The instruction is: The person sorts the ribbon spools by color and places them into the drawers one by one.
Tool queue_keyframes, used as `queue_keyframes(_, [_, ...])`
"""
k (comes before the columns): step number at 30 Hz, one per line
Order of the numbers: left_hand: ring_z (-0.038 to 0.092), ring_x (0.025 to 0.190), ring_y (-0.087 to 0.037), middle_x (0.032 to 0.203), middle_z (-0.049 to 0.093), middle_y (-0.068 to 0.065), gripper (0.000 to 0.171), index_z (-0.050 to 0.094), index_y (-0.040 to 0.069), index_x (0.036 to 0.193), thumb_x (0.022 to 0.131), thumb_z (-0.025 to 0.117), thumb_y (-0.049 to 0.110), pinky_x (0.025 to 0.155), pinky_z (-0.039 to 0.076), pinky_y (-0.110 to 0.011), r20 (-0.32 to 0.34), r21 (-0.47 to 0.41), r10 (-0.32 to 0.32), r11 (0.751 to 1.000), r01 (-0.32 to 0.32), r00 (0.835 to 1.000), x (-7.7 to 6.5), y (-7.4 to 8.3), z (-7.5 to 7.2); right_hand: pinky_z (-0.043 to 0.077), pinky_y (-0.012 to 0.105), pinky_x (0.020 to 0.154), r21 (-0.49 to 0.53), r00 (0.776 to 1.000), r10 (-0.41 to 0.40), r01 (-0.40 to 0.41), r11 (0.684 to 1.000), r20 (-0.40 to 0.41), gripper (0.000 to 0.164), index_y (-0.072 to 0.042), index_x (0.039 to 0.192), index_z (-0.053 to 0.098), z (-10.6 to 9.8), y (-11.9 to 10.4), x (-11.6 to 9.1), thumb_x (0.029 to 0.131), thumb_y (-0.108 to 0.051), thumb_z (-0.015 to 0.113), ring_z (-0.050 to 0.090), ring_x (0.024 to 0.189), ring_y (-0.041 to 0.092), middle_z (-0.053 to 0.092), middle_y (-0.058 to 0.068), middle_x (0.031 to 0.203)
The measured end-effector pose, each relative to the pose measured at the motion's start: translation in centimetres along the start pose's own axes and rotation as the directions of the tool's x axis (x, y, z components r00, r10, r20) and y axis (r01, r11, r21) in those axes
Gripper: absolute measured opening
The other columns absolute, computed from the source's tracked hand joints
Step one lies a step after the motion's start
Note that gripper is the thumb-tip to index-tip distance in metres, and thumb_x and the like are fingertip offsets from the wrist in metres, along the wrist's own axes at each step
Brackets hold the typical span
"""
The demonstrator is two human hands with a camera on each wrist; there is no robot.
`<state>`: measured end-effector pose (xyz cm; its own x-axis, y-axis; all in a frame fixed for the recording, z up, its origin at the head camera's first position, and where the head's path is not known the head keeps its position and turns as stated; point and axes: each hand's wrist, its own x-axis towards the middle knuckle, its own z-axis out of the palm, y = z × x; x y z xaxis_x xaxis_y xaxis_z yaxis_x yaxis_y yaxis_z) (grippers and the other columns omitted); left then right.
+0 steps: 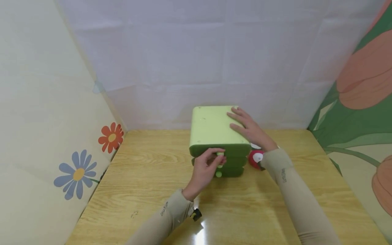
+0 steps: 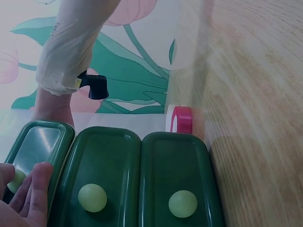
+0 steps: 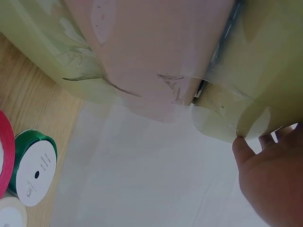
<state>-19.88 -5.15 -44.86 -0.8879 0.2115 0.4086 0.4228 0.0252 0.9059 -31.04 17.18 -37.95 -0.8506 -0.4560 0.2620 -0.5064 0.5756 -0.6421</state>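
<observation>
From my end I see a small drawer cabinet (image 1: 211, 126) standing on the wooden surface (image 1: 147, 177), toward its back edge and near the creased white wall covering (image 1: 171, 51). Its body is light green, its three stacked drawer fronts are dark green, and each front carries a round, pale green knob.

The person's left hand (image 1: 205, 169) is at the front of it, pinching the top knob (image 2: 17, 180) between thumb and fingers. Below that hand I can make out the middle knob (image 2: 92, 197) and the lowest knob (image 2: 182, 204), both untouched. I cannot tell whether the top drawer is pulled out at all.

The right hand (image 1: 248, 128) rests on the right side of the cabinet's top with its fingers spread; on the right wrist feed I see its fingertips touching the edge.

Just to the right of the cabinet, partly covered by the right forearm in the head view, I have a red spool (image 1: 252, 164). The right wrist camera shows a green spool (image 3: 37, 172) beside it, its white label facing me, and a pale round item (image 3: 13, 210) cut off by the frame.

On the left panel (image 1: 36, 102) I see a red flower and a blue one; the right panel (image 1: 367, 126) has large pink-orange blooms over green leaves.
</observation>
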Motion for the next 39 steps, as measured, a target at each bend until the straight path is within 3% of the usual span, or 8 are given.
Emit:
queue_keyframes(8, [0.076,0.094,-0.024,0.105,0.077,-0.015,0.022,0.069,0.013,0.124,0.103,0.065,0.019,0.083,0.064,-0.033,0.002,0.004,0.003,1.000,-0.003,1.000,-0.4,0.3,0.0,0.007,0.068,0.126,-0.004,1.000,0.001,-0.001,1.000,-0.003,0.055,-0.025,0.160,0.039,0.0,0.1,0.1,0.109,-0.043,0.049,0.002,0.162,0.022,0.017,-0.001,0.174])
queue_keyframes(13, [0.076,0.093,-0.031,0.104,0.077,-0.017,0.021,0.069,0.011,0.123,0.104,0.065,0.018,0.082,0.064,-0.034,0.004,-0.002,0.013,1.000,-0.013,1.000,-0.7,0.4,0.0,0.008,0.069,0.126,-0.016,1.000,0.004,-0.004,1.000,0.001,0.056,-0.026,0.160,0.039,0.0,0.1,0.1,0.109,-0.044,0.049,0.002,0.162,0.022,0.017,-0.001,0.174])
queue_keyframes(20, [0.075,0.094,-0.039,0.105,0.077,-0.019,0.021,0.069,0.011,0.123,0.103,0.065,0.018,0.081,0.064,-0.048,0.012,-0.009,-0.001,1.000,0.002,1.000,-1.2,0.6,0.1,0.008,0.069,0.126,-0.010,1.000,0.008,-0.008,1.000,0.004,0.056,-0.025,0.160,0.039,0.0,0.1,0.1,0.109,-0.044,0.049,0.002,0.163,0.022,0.017,0.000,0.174])
queue_keyframes(24, [0.074,0.093,-0.042,0.104,0.077,-0.021,0.022,0.069,0.010,0.123,0.103,0.065,0.018,0.079,0.065,-0.041,0.013,-0.005,-0.003,1.000,0.003,1.000,-1.5,0.7,0.1,0.008,0.069,0.126,-0.011,1.000,0.015,-0.015,1.000,0.008,0.056,-0.027,0.160,0.039,-0.1,0.0,0.1,0.108,-0.046,0.049,0.002,0.163,0.021,0.017,-0.002,0.174])
queue_keyframes(26, [0.074,0.092,-0.040,0.104,0.076,-0.022,0.022,0.069,0.010,0.123,0.103,0.065,0.018,0.077,0.065,-0.038,0.013,-0.003,-0.005,1.000,0.005,1.000,-1.7,0.8,0.1,0.008,0.070,0.125,-0.010,1.000,0.016,-0.016,1.000,0.011,0.057,-0.027,0.161,0.038,-0.1,0.0,0.1,0.108,-0.047,0.049,0.001,0.163,0.020,0.017,-0.002,0.175])
queue_keyframes(32, [0.075,0.089,-0.017,0.103,0.076,-0.023,0.021,0.070,0.010,0.122,0.103,0.065,0.019,0.075,0.065,-0.034,0.015,-0.001,-0.006,1.000,0.006,1.000,-2.2,1.0,0.2,0.008,0.069,0.126,-0.014,1.000,0.014,-0.014,1.000,0.014,0.056,-0.027,0.160,0.038,-0.2,-0.1,0.2,0.109,-0.046,0.048,0.002,0.163,0.022,0.017,-0.002,0.174])
queue_keyframes(39, [0.076,0.089,-0.025,0.102,0.077,-0.022,0.019,0.070,0.010,0.120,0.103,0.066,0.018,0.080,0.065,-0.041,0.013,-0.007,0.001,1.000,-0.001,1.000,-2.9,1.6,0.5,0.008,0.069,0.126,-0.015,1.000,0.013,-0.012,1.000,0.011,0.056,-0.026,0.160,0.038,-0.2,-0.1,0.1,0.109,-0.046,0.048,0.002,0.162,0.022,0.017,-0.001,0.174])
